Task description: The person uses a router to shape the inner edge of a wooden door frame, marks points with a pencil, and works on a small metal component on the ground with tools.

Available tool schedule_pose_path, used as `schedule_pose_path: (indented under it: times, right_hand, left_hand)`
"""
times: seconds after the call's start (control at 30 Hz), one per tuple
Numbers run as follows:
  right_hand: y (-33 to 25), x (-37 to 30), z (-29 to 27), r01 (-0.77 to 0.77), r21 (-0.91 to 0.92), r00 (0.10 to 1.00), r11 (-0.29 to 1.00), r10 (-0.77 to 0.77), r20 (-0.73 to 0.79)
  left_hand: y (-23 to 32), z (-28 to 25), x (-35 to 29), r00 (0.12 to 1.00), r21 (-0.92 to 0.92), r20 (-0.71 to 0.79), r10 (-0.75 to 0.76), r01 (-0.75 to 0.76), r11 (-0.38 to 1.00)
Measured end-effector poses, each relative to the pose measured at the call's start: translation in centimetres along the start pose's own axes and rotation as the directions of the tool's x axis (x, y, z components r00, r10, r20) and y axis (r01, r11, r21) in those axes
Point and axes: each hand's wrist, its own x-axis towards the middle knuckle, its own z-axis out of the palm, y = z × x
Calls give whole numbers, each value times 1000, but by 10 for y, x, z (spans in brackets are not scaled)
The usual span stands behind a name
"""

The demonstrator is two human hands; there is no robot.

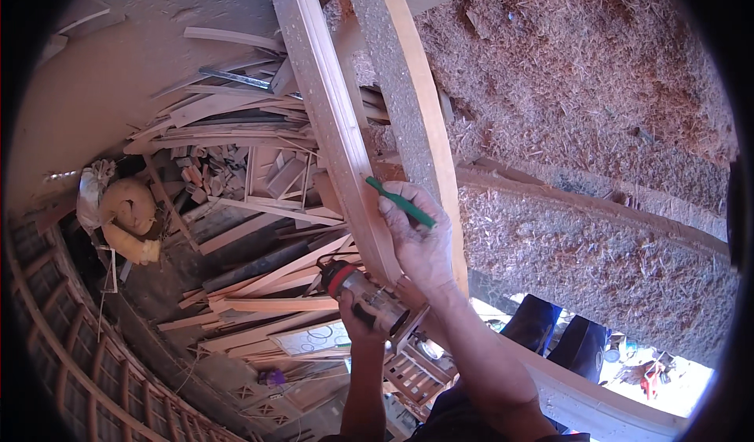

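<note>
From the nearer right hand [420, 230], gripping a green tool [408, 209], a wooden bar [334, 151] slants to upper centre; the left hand [360, 326] clasps a router [367, 293].

A pale wooden frame [401, 57] shows smooth, matt faces flecked with dust, beside rough, fibrous shavings [565, 65], a matt green tool [407, 206] and a metal-bodied power tool [367, 294].

The fisheye view looks down from the head — hands [419, 228] close by.
</note>
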Motion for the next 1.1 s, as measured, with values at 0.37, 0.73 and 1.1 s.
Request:
schedule_pose_path:
  times: [0.37,0.73,1.1]
  right_hand:
    - [-56,55,14,434,-231,901,871,-424,96]
    - [0,-36,-33,142,-373,987,917,-158,-11]
    - [-106,-111,-86,116,-507,976,854,-193,-101]
  left_hand:
    - [-20,-5,-3,997,-136,77,-23,33,990]
    - [-13,-27,-7,975,-73,139,-174,185,980]
    - [-10,108,-56,983,75,142,-116,106,992]
